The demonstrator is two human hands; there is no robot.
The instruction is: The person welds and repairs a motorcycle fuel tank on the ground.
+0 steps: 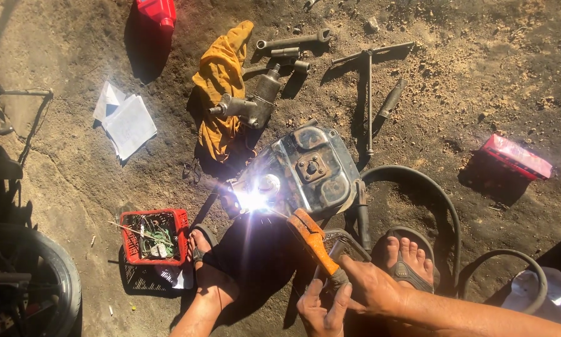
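Observation:
My right hand (pixel 371 288) grips the handle of an orange welding electrode holder (pixel 313 239), with my left hand (pixel 321 309) cupped under it at the handle's end. A thin rod runs from the holder to a bright white welding arc (pixel 253 200) on the left edge of a rusty metal tank (pixel 311 170) lying on the dirt. My two feet in sandals, the left foot (pixel 207 262) and the right foot (pixel 410 257), rest on either side of the holder.
A red basket of wires (pixel 153 236) sits left of my foot. Behind the tank lie a yellow rag (pixel 219 87), a grey metal part (pixel 255 103), wrenches (pixel 293 41), a T-handle tool (pixel 369 81), papers (pixel 125 122), a red box (pixel 516 156). Black hose (pixel 439 200) curves right; a tyre (pixel 40 274) at left.

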